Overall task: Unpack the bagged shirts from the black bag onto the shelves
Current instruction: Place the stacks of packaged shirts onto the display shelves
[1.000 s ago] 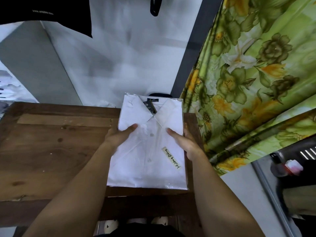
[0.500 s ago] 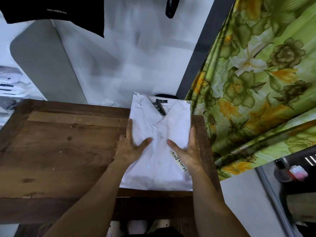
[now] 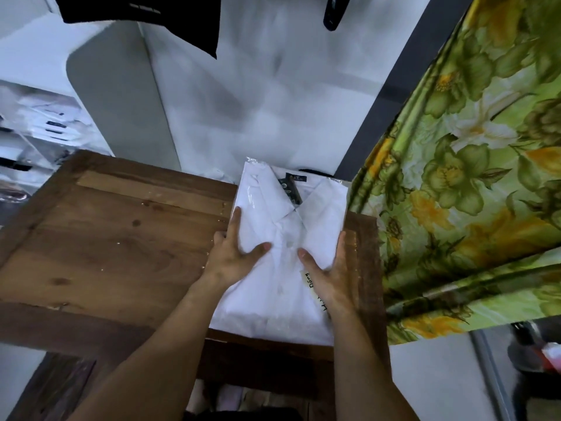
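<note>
Item: bagged shirt [image 3: 282,299], white, folded, sealed in clear plastic. Lies flat on the right-hand part of the wooden table [image 3: 121,238], its right edge short of the table's right edge. The collar end reaches past the table's far edge; the hem end stops just short of the near edge.

Markings: dark collar tag [image 3: 290,189] at the neck, beyond the table's far edge. A paper label [image 3: 310,279] with handwriting sits on the front towards the table's right edge, partly covered by a hand; the writing is not fully legible.

Left hand [image 3: 233,253]: laid against the packet's left side, on the table's mid-line side. Fingers straight along the edge, thumb spread across the shirt front. No closed grasp; the hand rests flat on table and packet.

Right hand [image 3: 331,275]: mirrors it on the packet's right side. Fingers straight along the edge, thumb on the front beside the label, likewise not clasped.

Position relative to hands: the packet sits between the two palms, both thumbs pointing inward over its middle.

Surroundings: floral curtain [image 3: 470,177] hangs just right of the table. Grey panel [image 3: 121,107] stands behind the far edge. Blurred stack of bagged garments [image 3: 45,129] lies beyond the far-left corner. Black garment [image 3: 145,22] hangs above the far side.
</note>
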